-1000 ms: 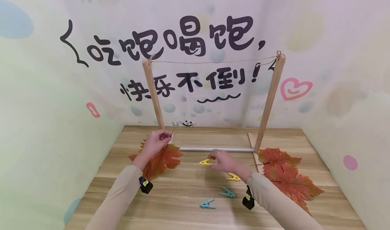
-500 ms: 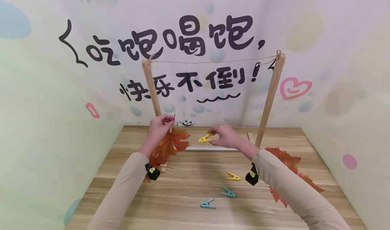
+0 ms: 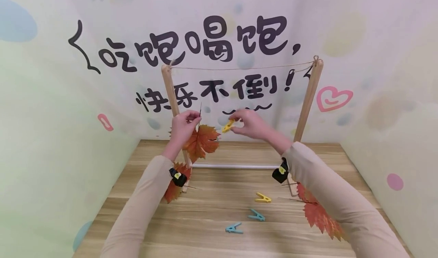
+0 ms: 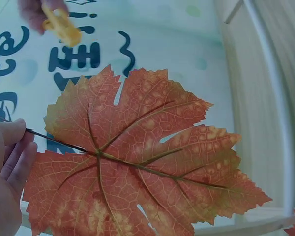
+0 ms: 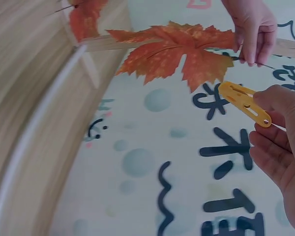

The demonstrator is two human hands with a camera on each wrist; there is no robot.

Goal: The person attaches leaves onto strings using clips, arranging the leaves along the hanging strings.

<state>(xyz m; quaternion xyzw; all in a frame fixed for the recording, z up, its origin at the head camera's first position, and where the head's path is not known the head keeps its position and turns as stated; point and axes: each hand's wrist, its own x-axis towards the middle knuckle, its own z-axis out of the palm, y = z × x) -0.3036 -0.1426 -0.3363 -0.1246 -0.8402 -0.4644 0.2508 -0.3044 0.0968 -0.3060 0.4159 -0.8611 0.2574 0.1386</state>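
My left hand (image 3: 184, 128) pinches the dark stem of an orange-red maple leaf (image 3: 202, 141), which hangs down below the fingers in front of the left wooden post. In the left wrist view the leaf (image 4: 142, 157) fills the middle, its stem between thumb and fingers. My right hand (image 3: 252, 125) pinches a yellow clothespin (image 3: 228, 126) by one end, a short way right of the leaf. The right wrist view shows this clothespin (image 5: 246, 103) between thumb and fingers, its free end towards the leaf. Both hands are raised above the table, below a thin string (image 3: 236, 68).
Two wooden posts (image 3: 307, 98) carry the string, with a white rod (image 3: 239, 166) between their feet. On the table (image 3: 205, 220) lie another yellow clothespin (image 3: 262, 197) and two blue clothespins (image 3: 234, 228). More leaves (image 3: 321, 216) lie at the right, partly under my sleeve, and one leaf (image 3: 174, 191) at the left.
Both hands have risen from near the table towards the string. The left has lifted the leaf by its stem; the right has carried the yellow clothespin up beside it.
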